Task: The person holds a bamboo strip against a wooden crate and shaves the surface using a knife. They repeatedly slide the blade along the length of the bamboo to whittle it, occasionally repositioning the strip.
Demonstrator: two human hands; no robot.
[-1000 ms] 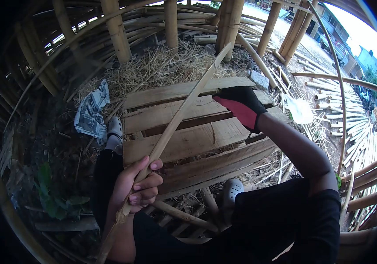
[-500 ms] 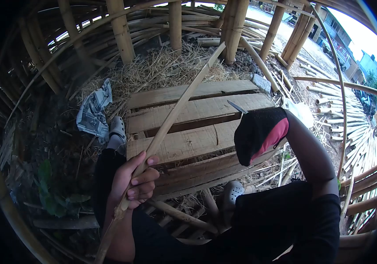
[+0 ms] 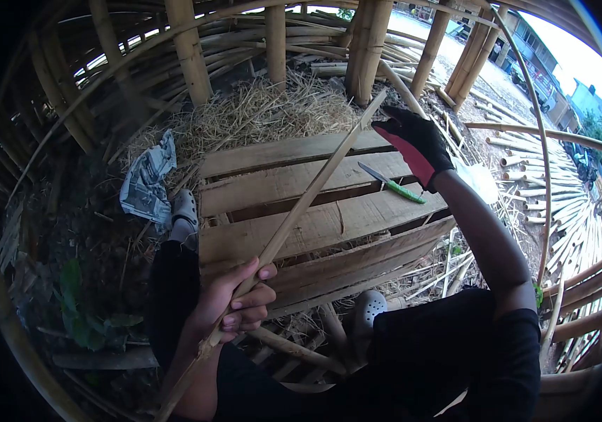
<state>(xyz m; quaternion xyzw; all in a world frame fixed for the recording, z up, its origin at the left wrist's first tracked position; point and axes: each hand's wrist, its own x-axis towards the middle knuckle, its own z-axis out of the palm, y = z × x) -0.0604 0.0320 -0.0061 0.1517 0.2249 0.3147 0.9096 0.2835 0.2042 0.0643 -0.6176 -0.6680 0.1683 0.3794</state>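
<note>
My bare left hand (image 3: pixel 245 299) is wrapped round a long split bamboo strip (image 3: pixel 308 193). The strip slants up and away over a slatted wooden crate (image 3: pixel 266 235). Close to the strip's far end is my right hand (image 3: pixel 419 144), in a black and pink glove. Its thumb and fingers are apart, with nothing visible between them. A knife with a green handle (image 3: pixel 406 191) lies on the crate's slats below the glove, its blade pointing to the far left.
Crumpled newspaper (image 3: pixel 150 183) lies left of the crate, beside my shoe (image 3: pixel 184 209). Straw-like shavings (image 3: pixel 280 105) are heaped behind it. Bamboo posts (image 3: pixel 368 53) stand at the back, and cut bamboo poles (image 3: pixel 536 176) lie on the right.
My right hand has let go of the knife, leaving it on the crate, and has moved up and away toward the strip's tip. The strip and left hand have shifted slightly right.
</note>
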